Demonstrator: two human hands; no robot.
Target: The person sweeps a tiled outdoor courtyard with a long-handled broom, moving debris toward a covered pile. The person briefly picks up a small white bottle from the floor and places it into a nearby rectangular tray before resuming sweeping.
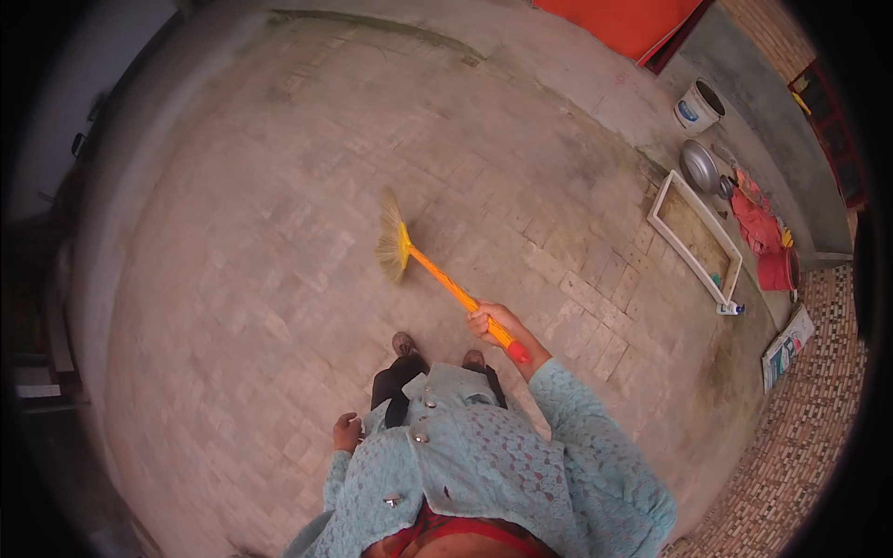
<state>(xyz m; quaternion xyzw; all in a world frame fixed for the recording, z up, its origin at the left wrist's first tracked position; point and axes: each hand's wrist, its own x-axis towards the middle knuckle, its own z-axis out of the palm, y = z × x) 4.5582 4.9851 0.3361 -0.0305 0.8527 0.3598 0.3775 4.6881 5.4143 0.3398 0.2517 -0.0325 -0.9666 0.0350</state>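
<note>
Looking down from the head camera, we see our right hand [486, 324] wrapped tight around the orange handle of a broom [437, 277]. Our fingers are closed on the handle near its red end. The broom reaches out ahead of us and to the left, and its straw head sits low on the brick floor [233, 279], just past our shoes [404, 343].

Our left hand [348, 432] hangs by our side next to our blue sweater [493, 465]. It holds nothing. The fingers look curled in a little, but we cannot tell if they are shut.

Over on the right, by the wall, lie a white tray [693, 237], a metal bowl [699, 167], a white bucket [698, 106], some red cloth [755, 223] and a small bottle [731, 308]. They are well apart from the broom.

What could go wrong? We think the broom might twist or slip, since only one hand holds it, far back at the end. A big swing to the right might knock the bottle or push dirt into the tray.
</note>
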